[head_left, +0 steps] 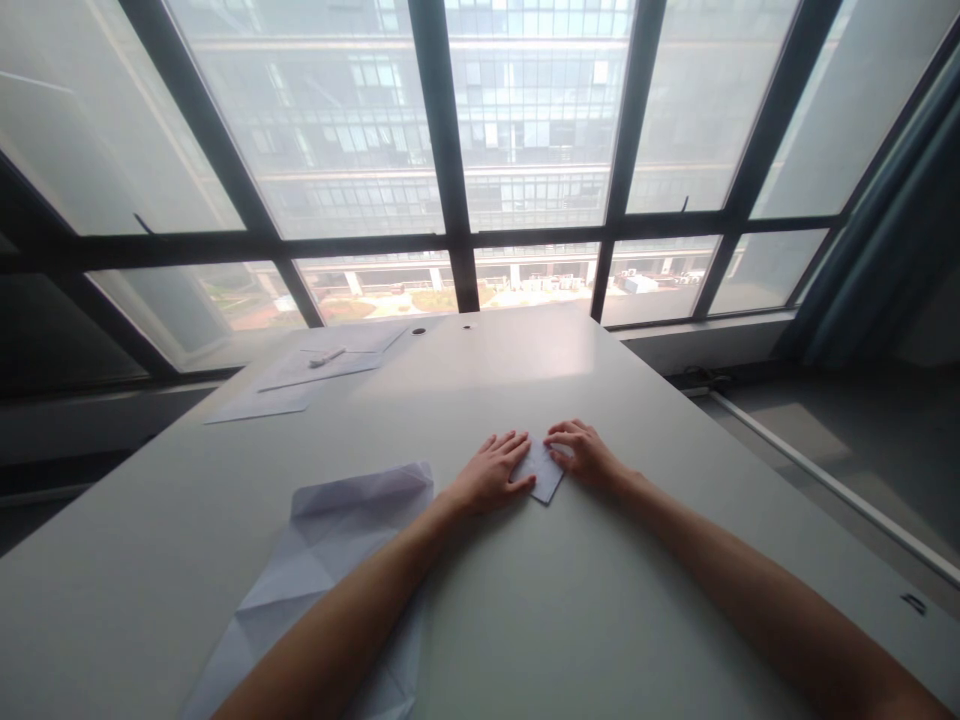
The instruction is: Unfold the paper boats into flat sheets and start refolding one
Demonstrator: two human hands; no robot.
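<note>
A small folded piece of white paper [544, 478] lies on the white table between my hands, one corner pointing toward me. My left hand [493, 472] rests flat on its left side, fingers stretched out over the edge. At the paper's upper right edge is my right hand [583, 452], its fingers bent and thumb apart from the index finger. Those fingertips touch or hover at the edge; I cannot tell which. Under and beside my left forearm lies a large creased sheet of paper [337, 535], partly hidden by the arm.
Several white sheets [292, 375] lie at the table's far left, with a white pen-like object [327, 357] on top. Two round holes show near the far edge. A small dark item [913, 603] is at the right edge. Tall windows stand behind, and a blue curtain [885, 200] hangs right.
</note>
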